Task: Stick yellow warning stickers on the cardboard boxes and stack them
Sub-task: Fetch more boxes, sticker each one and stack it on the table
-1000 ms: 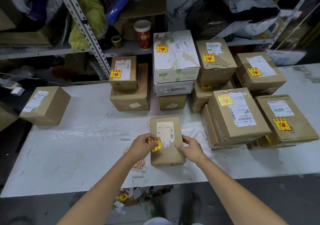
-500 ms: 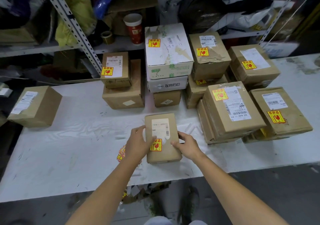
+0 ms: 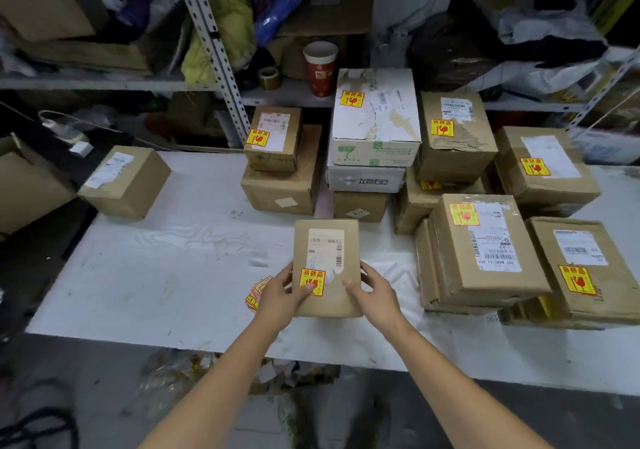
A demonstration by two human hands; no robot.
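A small brown cardboard box lies on the white table in front of me, with a white shipping label and a yellow warning sticker on its top. My left hand grips the box's left edge, its thumb lying on the sticker. My right hand grips the right edge, thumb on top. A stack of yellow stickers lies on the table, half hidden behind my left hand. Stickered boxes are stacked at the right and back.
One brown box without a sticker sits at the table's far left. Metal shelves behind hold bags, a red paper cup and a tape roll. Paper scraps litter the floor below the table's front edge.
The sticker was held over the box by my left hand; now it lies flat on the top. Both hands have shifted to grip the box's sides.
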